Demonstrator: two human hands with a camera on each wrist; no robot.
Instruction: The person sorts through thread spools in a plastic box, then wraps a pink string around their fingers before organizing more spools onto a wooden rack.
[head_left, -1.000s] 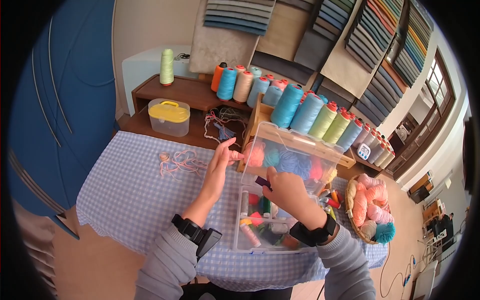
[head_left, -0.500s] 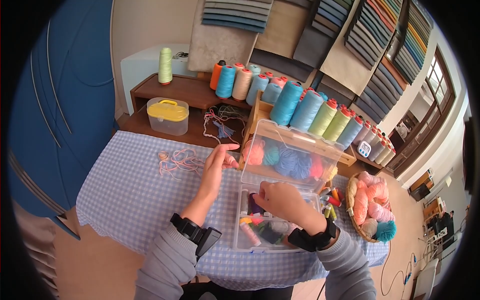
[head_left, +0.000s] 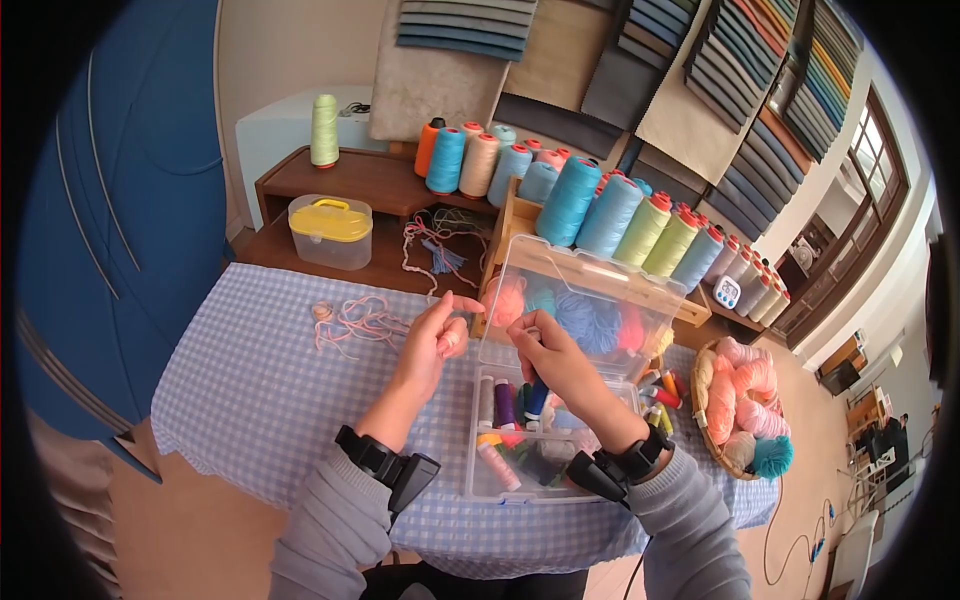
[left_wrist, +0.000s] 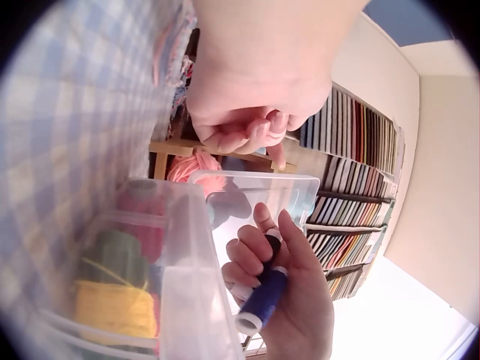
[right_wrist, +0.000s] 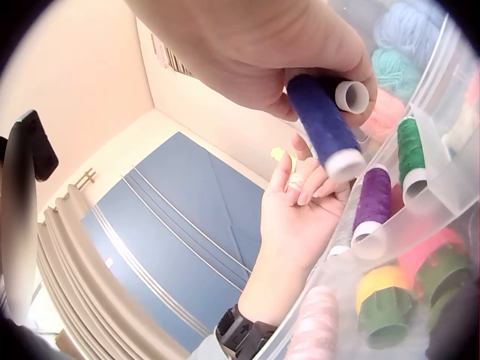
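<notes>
My right hand point(head_left: 562, 368) is over an open clear plastic box point(head_left: 470, 468), gripping a blue thread spool point(right_wrist: 321, 112). A second, darker spool point(left_wrist: 274, 244) is held beside it in the same fingers. My left hand point(head_left: 425, 348) hovers left of the box's raised lid, its index finger extended, the others loosely curled, nothing held. Inside the box, a purple spool point(right_wrist: 373, 196) lies near a green spool point(right_wrist: 411, 154) in the back compartment. A pale pink spool point(head_left: 499, 468) leans in the front compartment.
A basket of yarn skeins point(head_left: 715, 400) stands right of the box, with loose spools point(head_left: 662, 397) between. Tangled cords point(head_left: 360, 322) lie on the checked cloth. Behind are a yellow-lidded container point(head_left: 332, 235) and thread cones point(head_left: 570, 205) on a wooden rack.
My right hand has lowered the purple spool into the box and let go, then risen with the blue and darker spools showing. My left hand has shifted slightly, fingers more curled.
</notes>
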